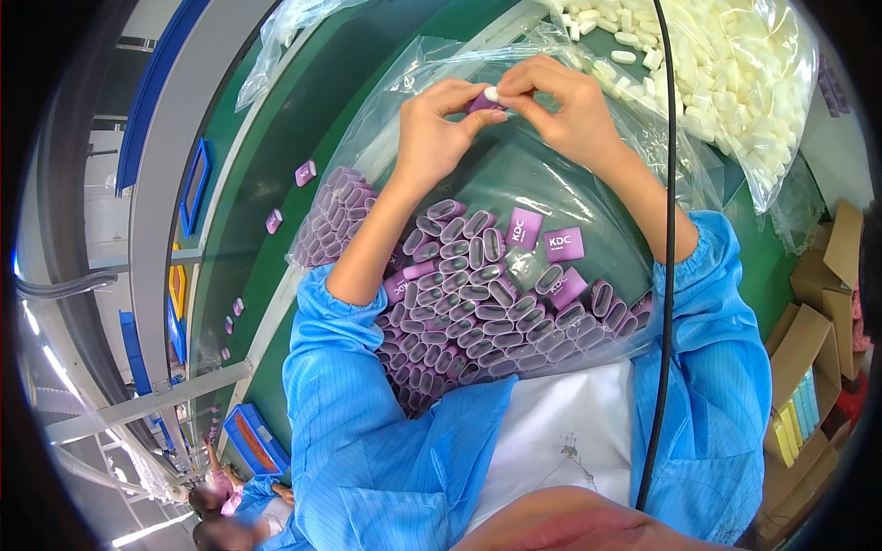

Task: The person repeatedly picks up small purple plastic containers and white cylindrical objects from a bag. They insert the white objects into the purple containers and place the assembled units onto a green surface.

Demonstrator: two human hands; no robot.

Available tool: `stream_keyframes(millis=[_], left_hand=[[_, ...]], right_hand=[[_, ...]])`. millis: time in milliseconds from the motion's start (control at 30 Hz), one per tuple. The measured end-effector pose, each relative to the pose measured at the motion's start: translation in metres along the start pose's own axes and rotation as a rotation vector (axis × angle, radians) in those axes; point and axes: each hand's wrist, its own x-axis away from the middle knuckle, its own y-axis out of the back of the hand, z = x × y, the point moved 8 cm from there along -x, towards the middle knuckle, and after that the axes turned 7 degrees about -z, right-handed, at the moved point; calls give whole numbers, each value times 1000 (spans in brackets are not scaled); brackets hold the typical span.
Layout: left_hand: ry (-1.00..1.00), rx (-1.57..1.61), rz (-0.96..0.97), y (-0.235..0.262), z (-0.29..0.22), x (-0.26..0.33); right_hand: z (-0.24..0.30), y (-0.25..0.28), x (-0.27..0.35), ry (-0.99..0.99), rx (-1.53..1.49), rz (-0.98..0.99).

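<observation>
Between the fingertips of my left hand (434, 130) is a small purple casing (481, 104), pinched by thumb and fingers. My right hand (571, 108) grips a small white insert (491, 94) at the end of that casing. How deep the insert sits inside cannot be made out. Below my hands, a clear plastic bag (574, 207) lies spread over the green work surface. Many open-ended purple casings (473, 303) are heaped on it close to my body, most with their hollow ends up.
A bag of white inserts (735, 101) lies at the far right. A black cable (670, 230) hangs down across the view. On the left runs a green conveyor (234, 266) carrying scattered purple casings. Cardboard boxes (818, 312) stand at right; a blue tray (255, 439) and people are lower left.
</observation>
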Motion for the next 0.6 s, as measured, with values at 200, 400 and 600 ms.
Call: stream_keyframes(millis=[200,400,600], left_hand=[[136,206,111,-2,13,4],[33,97,177,-4,2,1],[202,357,156,-3,11,4]], right_hand=[[2,2,-4,32,-120,113],[3,3,-1,36,-88,52],[16,4,0,140,-90,-19]])
